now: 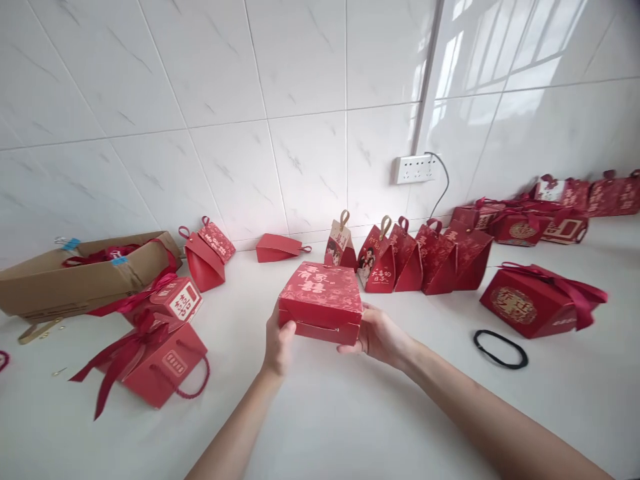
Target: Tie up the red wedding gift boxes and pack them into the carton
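A red box [320, 300] with pale lettering on its patterned top is held between both hands, above the white table. My left hand [281, 340] grips its left side, the thumb on the near face by a slot. At the box's right side, my right hand [377, 333] holds the edge and the lower corner; some of its fingers are hidden. Just behind the box stands a small beige and red box [341, 243] with a loop handle. To its right is a row of pointed red boxes [407, 260] with loops.
On the left are a cardboard box [75, 277] and ribboned red boxes [157, 363]. A ribboned box [540, 300] and black ring [500, 349] lie at right on the white table [320, 427]. A power strip [415, 169] hangs on the wall.
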The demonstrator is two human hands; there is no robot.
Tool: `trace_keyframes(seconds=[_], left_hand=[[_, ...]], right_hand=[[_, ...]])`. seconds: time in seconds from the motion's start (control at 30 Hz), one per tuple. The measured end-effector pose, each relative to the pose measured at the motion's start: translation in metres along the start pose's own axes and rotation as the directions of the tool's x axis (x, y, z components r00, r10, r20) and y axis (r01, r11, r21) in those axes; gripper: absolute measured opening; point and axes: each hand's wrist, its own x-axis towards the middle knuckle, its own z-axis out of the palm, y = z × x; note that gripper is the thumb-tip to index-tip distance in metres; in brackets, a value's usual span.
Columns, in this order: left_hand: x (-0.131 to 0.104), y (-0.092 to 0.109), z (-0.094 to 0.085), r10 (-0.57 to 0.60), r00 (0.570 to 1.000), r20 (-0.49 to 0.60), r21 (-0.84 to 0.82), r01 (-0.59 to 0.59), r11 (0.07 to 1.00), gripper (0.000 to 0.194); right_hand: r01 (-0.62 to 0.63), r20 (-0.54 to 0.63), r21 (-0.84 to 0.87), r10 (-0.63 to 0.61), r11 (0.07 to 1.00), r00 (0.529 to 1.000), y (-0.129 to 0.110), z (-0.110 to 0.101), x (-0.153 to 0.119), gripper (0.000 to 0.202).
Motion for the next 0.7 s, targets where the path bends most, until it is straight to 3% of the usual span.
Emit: trace_keyframes(seconds=[0.07, 0.13, 0.23, 0.3, 0.37, 0.47, 0.53, 0.63, 0.7], left_hand=[[0.003, 0.002, 0.002, -0.054, 0.998, 0.040, 0.088, 0.050, 0.995, 0.049], [0.006, 0.002, 0.003, -0.157, 0.988, -0.007, 0.215, 0.155, 0.964, 0.052], [0.008, -0.003, 0.002, -0.283, 0.956, -0.080, 0.406, 0.291, 0.866, 0.047], [0.007, -0.008, -0.001, -0.310, 0.951, 0.005, 0.529, 0.261, 0.808, 0.035], [0.004, -0.011, -0.003, -0.294, 0.942, 0.161, 0.605, 0.141, 0.783, 0.028], [0.001, -0.010, -0.003, -0.240, 0.918, 0.316, 0.619, -0.007, 0.785, 0.026], [0.000, -0.008, -0.001, -0.226, 0.916, 0.331, 0.620, -0.031, 0.784, 0.026], [0.000, -0.006, 0.003, -0.206, 0.923, 0.324, 0.612, -0.039, 0.790, 0.025], [0.000, -0.005, 0.004, -0.187, 0.926, 0.329, 0.588, -0.046, 0.807, 0.024]], right_hand=[[0.140, -0.094, -0.078, -0.147, 0.987, 0.985, -0.003, -0.003, 0.002, 0.030], [0.308, -0.163, -0.249, -0.353, 0.918, 0.921, -0.008, -0.005, 0.003, 0.035], [0.472, -0.139, -0.598, -0.664, 0.647, 0.734, -0.019, -0.005, -0.001, 0.035], [0.469, -0.069, -0.767, -0.783, 0.438, 0.618, -0.026, -0.006, -0.011, 0.028], [0.398, -0.030, -0.872, -0.841, 0.286, 0.540, -0.030, -0.012, -0.028, 0.019], [0.186, -0.069, -0.969, -0.897, 0.165, 0.437, -0.033, -0.031, -0.064, 0.015], [0.005, -0.175, -0.982, -0.922, 0.188, 0.346, -0.036, -0.049, -0.089, 0.018], [-0.215, -0.366, -0.920, -0.915, 0.328, 0.170, -0.047, -0.074, -0.122, 0.025], [-0.280, -0.438, -0.876, -0.890, 0.392, 0.125, -0.055, -0.089, -0.136, 0.031]])
